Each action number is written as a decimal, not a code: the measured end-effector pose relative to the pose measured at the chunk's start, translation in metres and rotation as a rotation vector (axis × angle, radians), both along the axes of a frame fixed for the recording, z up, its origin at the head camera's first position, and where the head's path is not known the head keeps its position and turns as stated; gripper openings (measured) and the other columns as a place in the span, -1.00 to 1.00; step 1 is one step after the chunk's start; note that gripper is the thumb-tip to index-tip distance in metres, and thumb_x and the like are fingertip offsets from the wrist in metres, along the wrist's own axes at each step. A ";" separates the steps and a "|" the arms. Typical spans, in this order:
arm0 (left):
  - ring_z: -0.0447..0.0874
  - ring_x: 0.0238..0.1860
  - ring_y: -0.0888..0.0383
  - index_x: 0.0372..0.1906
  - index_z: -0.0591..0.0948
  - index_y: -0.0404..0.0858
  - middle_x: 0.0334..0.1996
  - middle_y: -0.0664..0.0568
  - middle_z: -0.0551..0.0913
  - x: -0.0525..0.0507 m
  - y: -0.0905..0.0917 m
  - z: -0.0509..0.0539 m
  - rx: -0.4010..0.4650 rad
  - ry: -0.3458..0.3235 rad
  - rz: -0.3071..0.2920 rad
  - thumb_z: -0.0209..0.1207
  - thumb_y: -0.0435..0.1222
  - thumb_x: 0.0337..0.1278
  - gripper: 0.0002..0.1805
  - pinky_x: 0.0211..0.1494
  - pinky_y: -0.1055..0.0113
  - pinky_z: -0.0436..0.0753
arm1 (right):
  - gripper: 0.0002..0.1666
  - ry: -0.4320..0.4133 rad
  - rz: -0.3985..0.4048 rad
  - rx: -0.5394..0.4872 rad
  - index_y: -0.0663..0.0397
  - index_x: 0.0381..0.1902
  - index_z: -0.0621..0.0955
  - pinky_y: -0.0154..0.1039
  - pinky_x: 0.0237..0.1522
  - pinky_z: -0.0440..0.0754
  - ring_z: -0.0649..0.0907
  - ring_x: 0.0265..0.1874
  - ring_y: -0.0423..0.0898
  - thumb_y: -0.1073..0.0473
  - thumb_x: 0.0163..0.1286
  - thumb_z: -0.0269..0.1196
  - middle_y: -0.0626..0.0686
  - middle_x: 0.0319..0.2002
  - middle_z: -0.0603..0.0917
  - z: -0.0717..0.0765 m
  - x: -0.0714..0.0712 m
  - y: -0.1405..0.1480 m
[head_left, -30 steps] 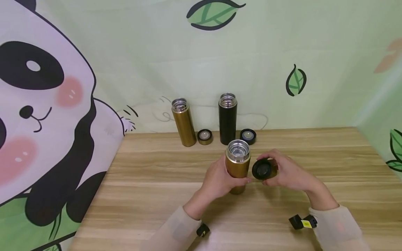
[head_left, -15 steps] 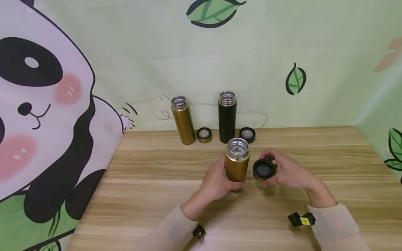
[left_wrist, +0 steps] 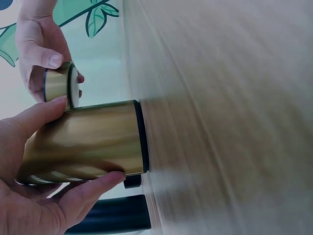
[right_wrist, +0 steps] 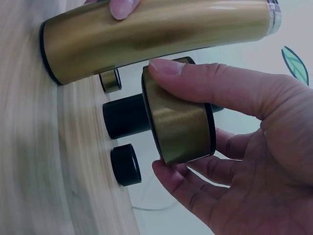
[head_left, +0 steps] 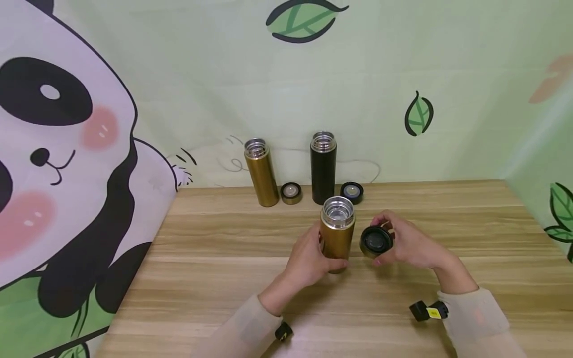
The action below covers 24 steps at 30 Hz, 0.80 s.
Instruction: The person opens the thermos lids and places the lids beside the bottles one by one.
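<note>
My left hand [head_left: 308, 259] grips the gold thermos bottle [head_left: 337, 240] around its body, thumb in front. The bottle is upright and its steel mouth is uncovered; whether its base touches the table I cannot tell. Just to the right, my right hand [head_left: 409, 243] pinches a gold lid [right_wrist: 181, 122] by its side between thumb and fingers. In the head view the lid's black top faces up. A pale underside shows toward the table in the left wrist view. Lid and bottle are apart.
Behind stand another gold bottle [head_left: 262, 179] and a black bottle [head_left: 324, 174], both uncapped. Beside them on the wooden table [head_left: 201, 278] lie a gold-sided lid [head_left: 291, 194] and a black lid [head_left: 352, 192]. A printed cloth wall [head_left: 380, 99] rises at the table's back edge.
The lid in my right hand has tilted from leaning sideways to black top up. My left thumb has shifted slightly left on the bottle, which stays nearly in place.
</note>
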State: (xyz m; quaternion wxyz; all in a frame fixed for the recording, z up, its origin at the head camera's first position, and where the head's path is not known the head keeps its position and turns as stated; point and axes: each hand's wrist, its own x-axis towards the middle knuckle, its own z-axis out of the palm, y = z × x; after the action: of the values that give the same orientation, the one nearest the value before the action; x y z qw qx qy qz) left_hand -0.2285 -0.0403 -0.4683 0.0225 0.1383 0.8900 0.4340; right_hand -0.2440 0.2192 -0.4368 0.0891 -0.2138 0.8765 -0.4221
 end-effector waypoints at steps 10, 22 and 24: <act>0.58 0.25 -0.01 0.32 0.49 -0.18 0.19 -0.04 0.60 0.002 0.000 -0.002 -0.022 0.034 0.033 0.65 -0.16 -0.17 -0.12 0.34 0.01 0.57 | -0.09 0.020 -0.002 0.003 0.29 0.14 0.43 0.04 0.17 0.50 0.57 0.10 0.19 0.26 -0.11 0.69 0.23 0.05 0.61 0.002 0.001 0.002; 0.64 0.16 0.03 0.29 0.48 -0.17 0.12 0.00 0.64 0.000 0.000 -0.001 -0.041 0.063 0.046 0.64 -0.17 -0.19 -0.14 0.29 0.06 0.59 | -0.09 0.026 -0.019 0.019 0.32 0.16 0.44 0.12 0.18 0.52 0.58 0.12 0.21 0.25 -0.10 0.69 0.26 0.08 0.61 0.002 0.002 0.001; 0.64 0.16 0.02 0.29 0.46 -0.17 0.12 -0.01 0.64 0.000 -0.001 0.000 -0.035 0.065 0.047 0.64 -0.18 -0.20 -0.13 0.29 0.05 0.59 | -0.10 0.028 -0.018 0.024 0.31 0.15 0.45 0.09 0.17 0.52 0.59 0.11 0.20 0.26 -0.10 0.69 0.25 0.06 0.62 0.001 0.002 0.000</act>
State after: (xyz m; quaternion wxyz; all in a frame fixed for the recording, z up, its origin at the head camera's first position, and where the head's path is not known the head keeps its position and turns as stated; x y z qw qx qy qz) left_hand -0.2287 -0.0410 -0.4683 -0.0143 0.1309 0.9006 0.4141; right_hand -0.2419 0.2191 -0.4358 0.0754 -0.2109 0.8845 -0.4092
